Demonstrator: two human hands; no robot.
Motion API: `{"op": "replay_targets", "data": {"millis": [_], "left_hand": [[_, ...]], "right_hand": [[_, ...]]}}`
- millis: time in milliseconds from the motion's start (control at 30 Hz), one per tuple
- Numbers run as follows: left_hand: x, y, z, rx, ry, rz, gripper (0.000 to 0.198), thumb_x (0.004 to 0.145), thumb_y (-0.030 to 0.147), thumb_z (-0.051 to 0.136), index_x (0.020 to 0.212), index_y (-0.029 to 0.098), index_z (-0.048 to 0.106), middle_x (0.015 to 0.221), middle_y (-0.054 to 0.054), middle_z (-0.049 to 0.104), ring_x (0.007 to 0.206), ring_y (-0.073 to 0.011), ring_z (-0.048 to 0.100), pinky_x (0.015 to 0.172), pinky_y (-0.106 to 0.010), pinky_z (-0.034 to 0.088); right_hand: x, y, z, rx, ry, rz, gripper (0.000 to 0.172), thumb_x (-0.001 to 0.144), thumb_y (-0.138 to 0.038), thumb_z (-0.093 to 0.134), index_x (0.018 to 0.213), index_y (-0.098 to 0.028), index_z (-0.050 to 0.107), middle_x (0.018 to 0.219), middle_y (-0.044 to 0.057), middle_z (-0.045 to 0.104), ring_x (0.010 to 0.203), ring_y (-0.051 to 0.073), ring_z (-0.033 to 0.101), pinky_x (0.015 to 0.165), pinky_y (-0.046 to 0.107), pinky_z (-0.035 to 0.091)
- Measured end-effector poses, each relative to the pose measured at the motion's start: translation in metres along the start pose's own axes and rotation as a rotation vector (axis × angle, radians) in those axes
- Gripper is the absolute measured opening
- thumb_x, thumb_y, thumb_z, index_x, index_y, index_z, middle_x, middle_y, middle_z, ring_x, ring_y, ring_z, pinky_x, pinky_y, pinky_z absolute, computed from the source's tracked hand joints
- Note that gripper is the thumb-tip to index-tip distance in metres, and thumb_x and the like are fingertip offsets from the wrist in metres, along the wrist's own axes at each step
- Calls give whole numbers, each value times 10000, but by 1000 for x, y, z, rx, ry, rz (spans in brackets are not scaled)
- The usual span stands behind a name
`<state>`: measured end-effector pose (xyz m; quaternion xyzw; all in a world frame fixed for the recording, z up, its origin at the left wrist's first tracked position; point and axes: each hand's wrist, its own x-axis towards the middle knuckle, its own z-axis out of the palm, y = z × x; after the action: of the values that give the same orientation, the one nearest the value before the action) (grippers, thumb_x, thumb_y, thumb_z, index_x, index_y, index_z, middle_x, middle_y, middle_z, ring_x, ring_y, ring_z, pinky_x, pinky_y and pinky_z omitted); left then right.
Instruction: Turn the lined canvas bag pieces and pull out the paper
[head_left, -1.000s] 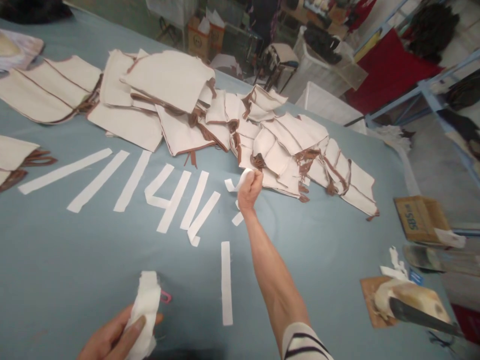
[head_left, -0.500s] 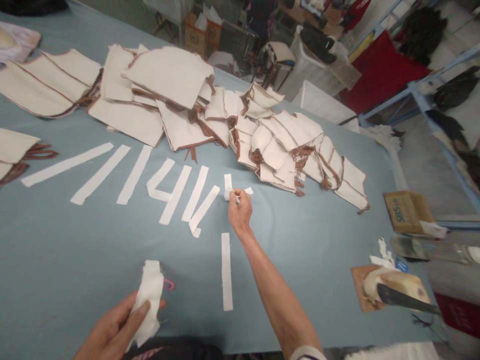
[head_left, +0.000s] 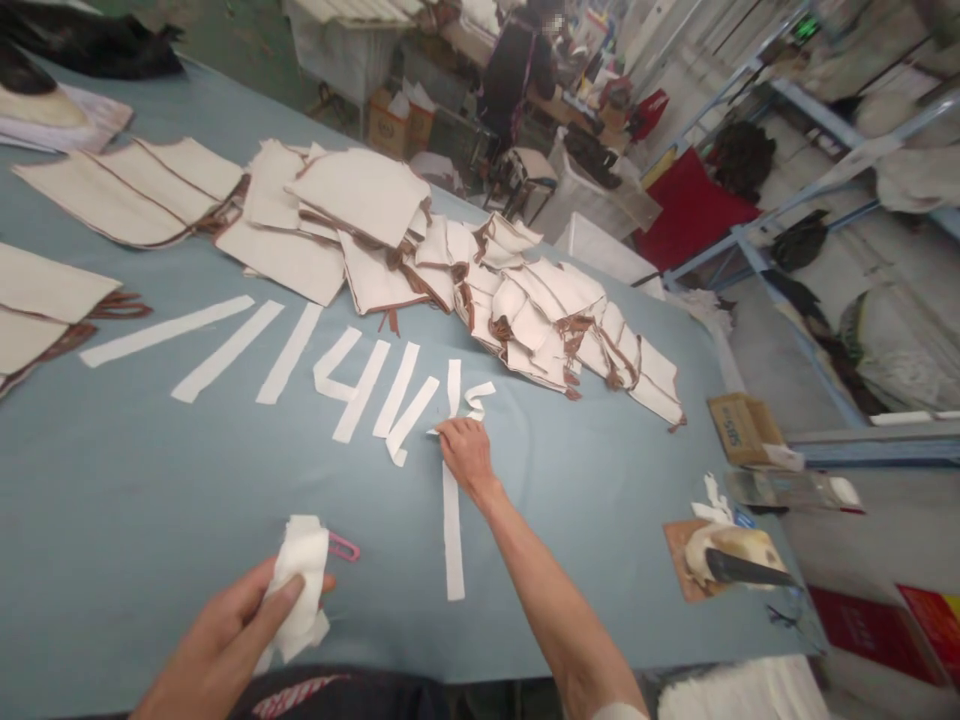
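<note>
My left hand is closed around a bundle of white fabric strips, low at the left over the blue table. A small pink loop-shaped piece sticks out beside the bundle. Farther out, my right hand has its fingers curled down at the tabletop on a white fabric strip, and a bit of white pokes out left of the fingertips. Just beyond lies a curled strip. Below the hand a straight strip lies flat. More strips are spread out to the left, some bent.
Cream fabric pieces with brown edging are heaped along the table's far side. An iron rests on a brown board at the right, near a clear bottle and a cardboard box. A person is in the background.
My right hand has moved a little toward me and left, leaving a curled strip on the table behind it. My left hand keeps its bundle. The view has shifted to the right.
</note>
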<state>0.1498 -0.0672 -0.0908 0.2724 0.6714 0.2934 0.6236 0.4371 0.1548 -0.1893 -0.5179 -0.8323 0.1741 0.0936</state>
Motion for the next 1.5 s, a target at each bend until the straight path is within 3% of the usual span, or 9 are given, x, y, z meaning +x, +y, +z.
{"op": "replay_targets", "data": {"millis": [167, 333, 467, 600, 767, 967, 1333, 1433, 1500], "left_hand": [[-8, 11, -12, -28, -54, 2, 892, 755, 893, 729, 1274, 169, 785, 1022, -103, 876, 804, -286, 790, 689, -292, 638], [-18, 18, -15, -30, -17, 67, 728, 825, 815, 727, 1161, 177, 823, 859, -71, 860, 703, -249, 750, 608, -260, 588], [-35, 39, -11, -181, -22, 77, 680, 830, 763, 757, 1142, 162, 818, 966, -110, 869, 771, -271, 780, 610, -277, 592], [-56, 68, -5, -389, -76, 82, 591, 812, 634, 821, 1113, 126, 797, 1106, -176, 858, 878, -309, 801, 710, -343, 644], [-75, 88, -7, -500, -181, 110, 535, 862, 534, 800, 1199, 122, 745, 1200, -194, 839, 954, -341, 810, 741, -381, 662], [-97, 97, -12, -531, -327, 117, 448, 832, 422, 829, 1172, 136, 776, 1026, -113, 848, 765, -233, 758, 672, -289, 615], [-114, 89, -10, -475, -360, 198, 400, 767, 278, 833, 1127, 138, 731, 930, -42, 741, 722, -143, 603, 640, -217, 527], [-117, 80, -10, -402, -332, 231, 402, 768, 250, 812, 1139, 135, 709, 880, -11, 693, 715, -138, 587, 625, -211, 505], [-119, 75, -11, -331, -294, 267, 397, 772, 248, 785, 1145, 137, 706, 857, 3, 676, 704, -139, 584, 613, -211, 492]], "right_hand": [[-8, -7, -1, -2, -47, -87, 331, 1051, -384, 712, 1312, -182, 698, 1376, 107, 696, 1243, 282, 687, 1084, 538, 574], [-7, -7, -16, 129, 180, 18, 347, 1048, -369, 707, 1336, -176, 688, 1413, 117, 685, 1311, 302, 661, 1131, 565, 537], [-14, -23, -38, 317, 362, 93, 309, 1070, -273, 488, 1232, -161, 726, 1426, 174, 689, 1357, 303, 634, 1128, 547, 533], [-40, -69, -63, 527, 386, 59, 278, 1011, -318, 534, 1149, -208, 749, 1253, 129, 779, 1154, 267, 735, 981, 454, 609], [-86, -156, -112, 624, 325, -70, 182, 988, -291, 657, 1128, -275, 772, 1057, 53, 822, 947, 224, 779, 887, 389, 628], [-123, -227, -155, 461, 335, -549, 356, 955, -214, 723, 1288, -335, 685, 1186, 70, 816, 1094, 241, 769, 942, 420, 629], [-144, -243, -140, 242, 387, -632, 149, 977, -143, 667, 1086, -242, 690, 1106, 94, 816, 991, 245, 725, 915, 409, 568], [-151, -250, -132, 327, 432, -586, 116, 994, -123, 667, 1001, -233, 705, 1063, 83, 826, 972, 232, 732, 904, 394, 559], [-156, -254, -127, 517, 387, -440, 121, 1008, -140, 653, 957, -232, 712, 1069, 74, 829, 995, 221, 747, 916, 383, 560]]}}
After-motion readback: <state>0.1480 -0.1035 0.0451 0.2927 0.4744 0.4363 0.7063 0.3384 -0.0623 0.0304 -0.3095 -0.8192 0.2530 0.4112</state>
